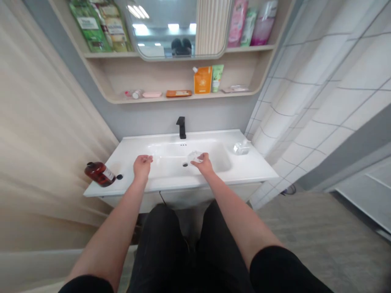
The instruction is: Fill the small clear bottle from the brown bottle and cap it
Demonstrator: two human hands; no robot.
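Over the right part of the white sink basin (221, 162), my right hand (204, 163) is closed on a clear, see-through object (194, 156); its exact kind cannot be made out. My left hand (142, 166) is at the basin's left edge, thumb and fingers pinched together. Something small and clear may be between them, too small to name. Left of that hand lie a small black cap (119, 177) and a brown bottle (100, 174) with a pale label, tilted and without a cap on its neck. The black faucet (181, 127) stands behind the basin.
A clear pump bottle (241, 147) is on the counter's right side. Above, a shelf (146, 99) bears an orange pouch (203, 80), a green tube (216, 78) and small items, below a mirror (180, 36). Curtains hang at left; a tiled wall (317, 122) rises at right.
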